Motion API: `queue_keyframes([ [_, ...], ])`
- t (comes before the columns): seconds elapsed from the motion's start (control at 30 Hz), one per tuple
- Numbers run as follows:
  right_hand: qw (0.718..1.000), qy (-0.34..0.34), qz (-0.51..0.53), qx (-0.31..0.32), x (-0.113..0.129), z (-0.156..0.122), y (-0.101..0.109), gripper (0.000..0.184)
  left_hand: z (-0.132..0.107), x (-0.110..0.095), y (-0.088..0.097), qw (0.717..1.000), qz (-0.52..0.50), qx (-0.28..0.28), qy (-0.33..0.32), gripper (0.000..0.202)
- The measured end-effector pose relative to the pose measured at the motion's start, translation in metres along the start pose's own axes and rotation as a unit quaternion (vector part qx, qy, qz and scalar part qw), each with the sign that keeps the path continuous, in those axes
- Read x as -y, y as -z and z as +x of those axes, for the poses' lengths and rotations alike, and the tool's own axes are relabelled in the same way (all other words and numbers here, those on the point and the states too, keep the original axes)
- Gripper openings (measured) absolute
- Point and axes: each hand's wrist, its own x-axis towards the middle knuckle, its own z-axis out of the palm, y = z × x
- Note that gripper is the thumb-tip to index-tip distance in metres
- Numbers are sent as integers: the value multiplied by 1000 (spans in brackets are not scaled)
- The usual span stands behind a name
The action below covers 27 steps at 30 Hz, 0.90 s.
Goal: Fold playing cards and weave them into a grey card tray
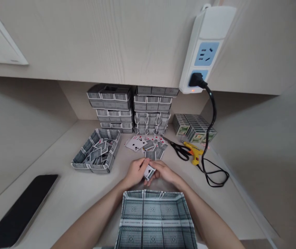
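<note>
My left hand [134, 172] and my right hand [164, 172] meet over the desk, both closed on one folded playing card [149, 172], its patterned back bent between the fingers. Just beyond the hands lies a loose heap of playing cards [148, 143], some face up, some face down. Right below my wrists, at the near edge, stands an open tray made of card backs [153, 221]. A second card-back tray [85, 157], holding several folded card pieces, sits to the left.
Two stacks of finished card trays [133, 110] stand against the back wall. Card decks in boxes [193, 128], black scissors [179, 149] and a yellow glue gun [195, 151] with its cable lie right. A dark phone [20, 207] lies left. A power strip [205, 48] hangs above.
</note>
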Motion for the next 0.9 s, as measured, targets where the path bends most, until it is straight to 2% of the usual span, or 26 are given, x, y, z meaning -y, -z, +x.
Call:
queue_keyframes([
  [0.2,1000,2,-11,-18,-2,1,-1,35,0,4,0,1000,18,15,0,41],
  [0.63,993,0,-105,-58,-9,5,2,44,1,2,1,987,158,2,-40,38],
  [0.9,989,14,-126,-74,-8,4,1,42,0,6,0,976,205,-29,-72,32],
])
